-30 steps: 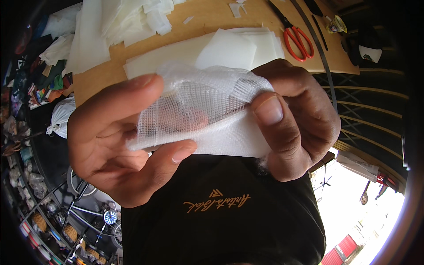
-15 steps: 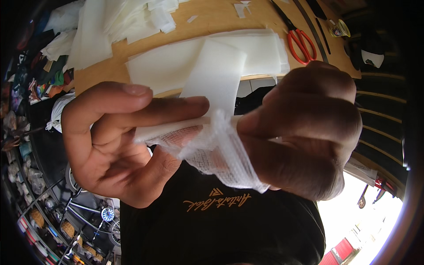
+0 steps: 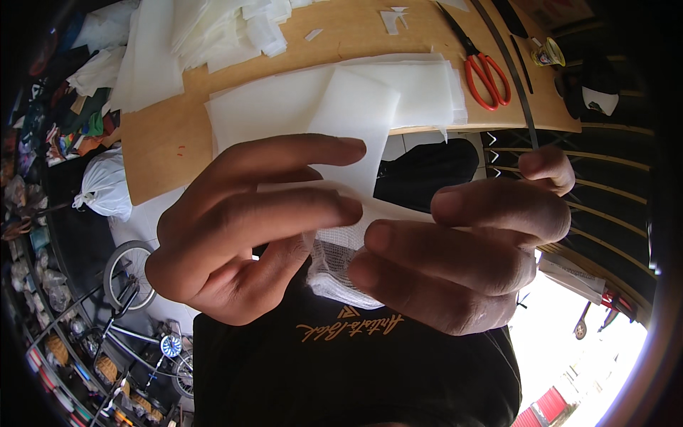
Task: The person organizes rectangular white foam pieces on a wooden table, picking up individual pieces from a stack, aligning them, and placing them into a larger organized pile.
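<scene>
In front of my chest, both hands are on a strip of white gauze-like mesh [image 3: 341,274] that hangs in a loose fold between them. My left hand [image 3: 242,228] pinches one side, its thumb under and its fingers over the cloth. From the other side, the thumb and fingers of my right hand [image 3: 455,256] close on the mesh, with the little finger lifted. Behind my fingers a smooth white strip [image 3: 359,107] slopes down from the table toward the hands. Whether it joins the mesh is hidden.
White sheets [image 3: 423,89] lie at the wooden table's [image 3: 167,153] near edge, with a larger heap [image 3: 153,60] far left. Red-handled scissors [image 3: 487,80] rest on the right, beside a long dark strip [image 3: 516,60]. A bicycle [image 3: 131,274] and a white bag [image 3: 107,186] are at left.
Both hands have come closer together, the left moving right and the right moving left. My right fingers have loosened from a tight fist-like grip. The mesh now hangs lower between them.
</scene>
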### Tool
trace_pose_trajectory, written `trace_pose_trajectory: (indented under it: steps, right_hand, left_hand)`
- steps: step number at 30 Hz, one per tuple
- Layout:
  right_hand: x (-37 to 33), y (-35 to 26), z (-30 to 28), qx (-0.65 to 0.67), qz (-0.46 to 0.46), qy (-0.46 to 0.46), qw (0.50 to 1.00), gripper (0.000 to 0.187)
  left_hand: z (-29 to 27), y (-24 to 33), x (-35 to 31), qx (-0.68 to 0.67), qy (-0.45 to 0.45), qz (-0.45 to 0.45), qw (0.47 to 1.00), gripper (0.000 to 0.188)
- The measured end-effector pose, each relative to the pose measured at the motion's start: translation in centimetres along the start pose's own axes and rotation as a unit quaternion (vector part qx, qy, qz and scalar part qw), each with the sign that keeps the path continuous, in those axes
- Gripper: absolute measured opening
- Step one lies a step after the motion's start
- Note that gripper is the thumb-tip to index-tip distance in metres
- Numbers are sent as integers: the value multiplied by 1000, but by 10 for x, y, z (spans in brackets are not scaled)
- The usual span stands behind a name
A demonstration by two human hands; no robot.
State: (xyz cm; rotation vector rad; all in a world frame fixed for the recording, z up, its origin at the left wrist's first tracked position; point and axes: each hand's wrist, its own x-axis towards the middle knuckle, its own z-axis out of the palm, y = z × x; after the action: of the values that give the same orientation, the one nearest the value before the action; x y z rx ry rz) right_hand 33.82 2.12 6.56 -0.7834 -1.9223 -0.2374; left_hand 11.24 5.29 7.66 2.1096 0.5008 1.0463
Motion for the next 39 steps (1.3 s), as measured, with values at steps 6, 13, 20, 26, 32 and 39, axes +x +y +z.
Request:
trace_pose_trajectory:
  steps: [6, 13, 20, 26, 32, 39]
  right_hand:
    - [-6, 10, 1, 6, -15, -1, 1000, 25]
    - [-16, 14, 5, -43, -24, -20, 999, 28]
    - [-15, 11, 7, -82, 21, -37, 996, 34]
    - [-24, -1, 19, -48, 7, -33, 998, 29]
    - [-30, -5, 8, 134, 32, -108, 985, 34]
    - [0, 28, -7, 187, 186, -8, 965, 50]
  left_hand:
    - [5, -8, -8, -65, 43, -40, 996, 22]
    - [5, -13, -11, -178, 57, -93, 978, 27]
    - [27, -13, -13, -207, 142, -133, 959, 41]
    - [34, -10, -6, -124, 176, -187, 958, 37]
    - [36, -16, -7, -137, 242, -187, 942, 32]
    - [40, -20, -7, -189, 237, -107, 947, 39]
